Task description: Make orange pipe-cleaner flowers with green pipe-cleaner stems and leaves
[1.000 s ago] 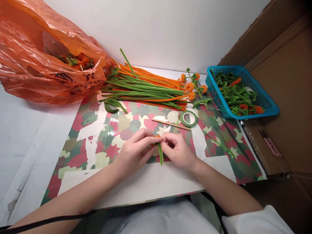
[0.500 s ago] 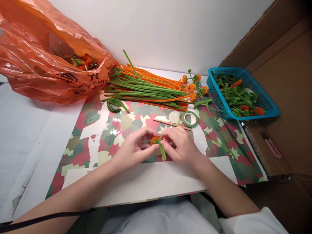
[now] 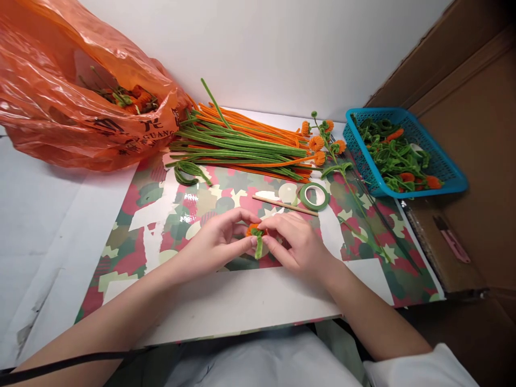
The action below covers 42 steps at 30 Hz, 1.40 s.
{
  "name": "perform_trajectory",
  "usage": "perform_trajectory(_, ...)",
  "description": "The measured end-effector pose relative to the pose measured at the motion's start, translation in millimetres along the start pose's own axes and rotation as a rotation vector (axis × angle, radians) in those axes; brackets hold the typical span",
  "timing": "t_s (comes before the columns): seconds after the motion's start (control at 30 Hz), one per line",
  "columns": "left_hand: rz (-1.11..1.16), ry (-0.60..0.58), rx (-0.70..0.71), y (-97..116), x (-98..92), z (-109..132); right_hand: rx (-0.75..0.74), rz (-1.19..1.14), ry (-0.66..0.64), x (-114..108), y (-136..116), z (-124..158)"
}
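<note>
- While the white wall (image 3: 262, 54) sits at 12 o'clock (clock centred on my hands), brown cardboard (image 3: 463, 118) closes off 2 to 3.
- Camo-print tabletop (image 3: 113, 258) under everything, ripped to white in patches, with a big pale patch at 6. Another whitish surface (image 3: 44, 236) at 9.
- Dead centre: an orange-and-green flower piece (image 3: 253, 231), its short green end pointing to 6. Both hands are together on it, left hand (image 3: 215, 242) pinching from 9, right hand (image 3: 298, 242) from 3. My fingers cover part of it.
- Just past my fingertips, a thin wooden stick (image 3: 284, 205) and green tape roll (image 3: 326, 199) at 1, kinda in the way.
- Fuzzy orange and green stems (image 3: 242, 142) piled at 12, left ends up against an orange plastic bag (image 3: 72, 129) at 10.
- Orange-bloomed sprig (image 3: 316, 143) at 1, blue basket (image 3: 360, 161) full of green bits at 2.
- Pink-handled tool (image 3: 455, 243) on cardboard at 3.
- Black cord (image 3: 68, 361) across my left forearm, around 8.
</note>
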<state>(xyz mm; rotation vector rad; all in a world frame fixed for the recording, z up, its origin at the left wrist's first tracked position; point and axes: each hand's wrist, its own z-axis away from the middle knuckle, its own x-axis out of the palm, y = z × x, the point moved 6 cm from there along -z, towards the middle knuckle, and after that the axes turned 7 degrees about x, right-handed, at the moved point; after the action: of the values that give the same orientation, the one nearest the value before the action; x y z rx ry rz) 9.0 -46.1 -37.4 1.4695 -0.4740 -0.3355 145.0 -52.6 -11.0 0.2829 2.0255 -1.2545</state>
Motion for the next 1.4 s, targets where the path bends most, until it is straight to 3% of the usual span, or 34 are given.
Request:
perform_trajectory(0.13,0.055,-0.019,-0.056,-1,2.4,0,0.053,-0.094,0.066,-2,2,1)
perform_trajectory(0.33,-0.082,0.037,0.003,6,-0.6,-1,0.197,-0.236,0.161,-3,7,3)
perform_trajectory(0.57,-0.198,0.068,0.057,-1,-2.7,3,0.449,-0.426,0.007,11,19,4)
perform_trajectory(0.77,-0.510,0.106,0.219,3,-2.6,5,0.558,-0.526,-0.062,15,21,5)
perform_trajectory(0.97,-0.677,0.163,0.364,15,-1.8,9,0.440,-0.370,-0.041,13,14,5)
perform_trajectory(1.07,-0.654,0.172,0.348,16,-3.0,10,0.323,-0.235,0.011,8,8,3)
perform_trajectory(1.2,-0.541,0.131,0.245,11,-3.4,8,0.232,-0.096,-0.044,11,5,1)
perform_trajectory(1.3,-0.469,0.104,0.194,8,-2.7,6,0.191,-0.111,-0.046,12,4,1)
perform_trajectory(1.4,-0.495,0.102,0.240,11,-2.1,7,0.198,-0.188,-0.009,11,5,1)
